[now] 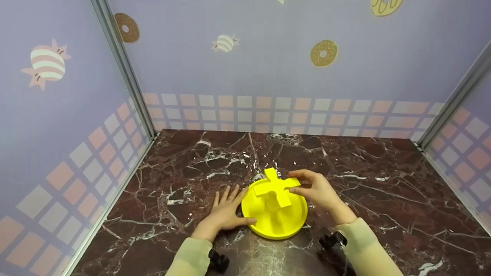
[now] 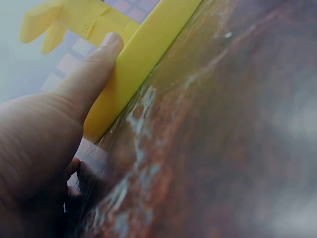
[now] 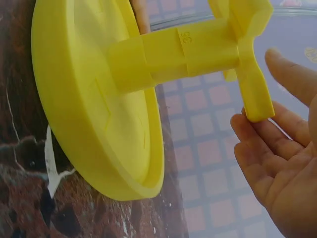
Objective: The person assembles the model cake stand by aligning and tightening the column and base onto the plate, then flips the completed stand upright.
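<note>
A round yellow dish with a raised rim stands on the table. From its middle rises a yellow post, with a cross-shaped handle at the top. My left hand lies at the dish's left side with fingers spread; its thumb rests on the rim, as the left wrist view shows. My right hand is at the right arm of the cross. In the right wrist view, fingertips touch the end of one arm, while the thumb stands a little apart from the handle.
The dark red marbled tabletop spreads around the dish. Lilac walls with sweets, doughnuts and checks border the back and both sides. A black wrist device sits by the right sleeve, and another by the left.
</note>
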Motion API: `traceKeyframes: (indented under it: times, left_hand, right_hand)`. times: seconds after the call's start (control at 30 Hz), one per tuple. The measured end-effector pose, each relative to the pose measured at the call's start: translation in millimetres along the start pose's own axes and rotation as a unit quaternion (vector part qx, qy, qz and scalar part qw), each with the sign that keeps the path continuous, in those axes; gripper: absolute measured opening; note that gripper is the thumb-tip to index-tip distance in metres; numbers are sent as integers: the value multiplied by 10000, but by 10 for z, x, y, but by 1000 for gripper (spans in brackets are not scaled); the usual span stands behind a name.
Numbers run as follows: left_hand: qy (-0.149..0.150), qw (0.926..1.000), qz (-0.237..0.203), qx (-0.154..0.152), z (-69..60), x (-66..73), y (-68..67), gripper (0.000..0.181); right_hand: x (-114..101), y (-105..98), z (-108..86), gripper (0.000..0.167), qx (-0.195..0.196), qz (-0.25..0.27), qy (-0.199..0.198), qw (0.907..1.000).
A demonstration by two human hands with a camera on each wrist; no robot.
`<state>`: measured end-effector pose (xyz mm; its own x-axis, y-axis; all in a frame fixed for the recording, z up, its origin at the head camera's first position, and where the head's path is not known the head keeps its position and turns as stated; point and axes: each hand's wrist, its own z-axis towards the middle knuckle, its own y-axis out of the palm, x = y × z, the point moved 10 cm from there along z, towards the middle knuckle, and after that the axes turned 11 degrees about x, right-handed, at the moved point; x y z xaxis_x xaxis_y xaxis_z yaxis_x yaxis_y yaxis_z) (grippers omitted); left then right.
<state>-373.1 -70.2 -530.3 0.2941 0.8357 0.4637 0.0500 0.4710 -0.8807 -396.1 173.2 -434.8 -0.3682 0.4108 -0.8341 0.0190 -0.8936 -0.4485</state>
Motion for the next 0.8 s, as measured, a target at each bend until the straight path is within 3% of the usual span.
traceKeyframes:
  times: [0.8]
  left_hand:
    - [-15, 10000, 75, -39, 9, -4, 5, 111]
  right_hand:
    - [-73, 80, -143, 39, -321, -145, -341, 9988]
